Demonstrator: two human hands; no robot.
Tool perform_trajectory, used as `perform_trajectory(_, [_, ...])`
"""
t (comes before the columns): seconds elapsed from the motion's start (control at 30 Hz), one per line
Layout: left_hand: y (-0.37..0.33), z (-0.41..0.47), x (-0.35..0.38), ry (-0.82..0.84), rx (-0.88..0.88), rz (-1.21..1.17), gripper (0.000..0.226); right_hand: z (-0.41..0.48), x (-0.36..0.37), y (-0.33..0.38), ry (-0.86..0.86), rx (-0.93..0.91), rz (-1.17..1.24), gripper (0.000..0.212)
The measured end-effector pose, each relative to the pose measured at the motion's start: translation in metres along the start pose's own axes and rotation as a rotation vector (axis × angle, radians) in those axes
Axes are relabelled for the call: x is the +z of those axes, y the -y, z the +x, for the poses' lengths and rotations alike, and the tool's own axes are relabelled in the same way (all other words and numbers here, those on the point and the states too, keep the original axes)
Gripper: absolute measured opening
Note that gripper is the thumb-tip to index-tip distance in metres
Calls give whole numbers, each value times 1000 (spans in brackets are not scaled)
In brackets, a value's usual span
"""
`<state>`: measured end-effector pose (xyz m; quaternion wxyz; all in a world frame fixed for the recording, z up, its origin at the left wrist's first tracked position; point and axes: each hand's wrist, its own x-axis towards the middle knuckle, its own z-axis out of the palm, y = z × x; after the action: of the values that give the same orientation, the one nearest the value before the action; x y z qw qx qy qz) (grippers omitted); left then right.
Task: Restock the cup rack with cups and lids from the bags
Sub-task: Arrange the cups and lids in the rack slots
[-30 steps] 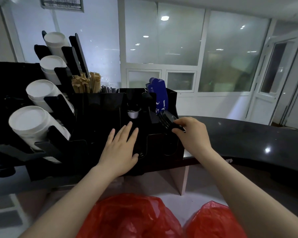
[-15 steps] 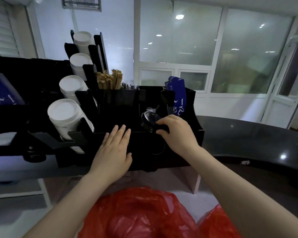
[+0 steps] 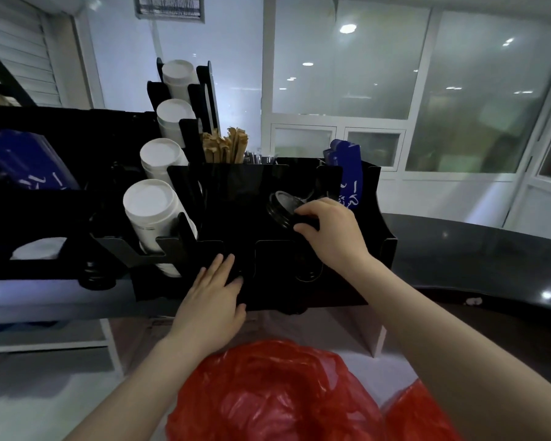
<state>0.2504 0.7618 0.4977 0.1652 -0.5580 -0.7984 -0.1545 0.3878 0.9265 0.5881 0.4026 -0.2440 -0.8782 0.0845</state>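
black lids [image 3: 282, 206] tilted over black rack [image 3: 299, 281]

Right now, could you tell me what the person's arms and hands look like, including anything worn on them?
Both forearms are bare, with no sleeves in view. The left hand and right hand wear no gloves, and I see no rings, watch or bracelets. The fingernails look short and unpainted.
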Motion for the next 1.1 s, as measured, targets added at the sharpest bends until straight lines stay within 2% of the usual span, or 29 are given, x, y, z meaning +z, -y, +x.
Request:
perform_trajectory(0.13, [5, -8, -3, 80, 26, 33, 62, 0, 5, 21, 34, -95, 46, 30])
perform_trajectory(0.43, [25, -41, -12, -12, 44, 8, 57, 6, 45, 62, 92, -135, -7, 31])
perform_trajectory(0.5, [28, -44, -14, -35, 42, -12, 56, 6, 48, 63, 62, -121, 3, 31])
perform_trajectory(0.63, [31, -43, -14, -75, 58, -22, 57, 12, 29, 50, -101, -34, 131, 29])
perform_trajectory(0.77, [20, -31, -9, -100, 108, -99, 54, 7, 1, 28, -109, 36, 198, 27])
perform_trajectory(0.97, [-24, 2, -16, -326, 5, -501, 37, -30, -17, 5, -68, 99, 251, 26])
perform_trajectory(1.03, [-39, 14, -22, -375, -74, -728, 27, -39, -20, 2, -58, 98, 244, 26])
perform_trajectory(1.1, [-55, 24, -27, -335, -177, -1021, 19, -47, -23, -3, -54, 99, 241, 26])
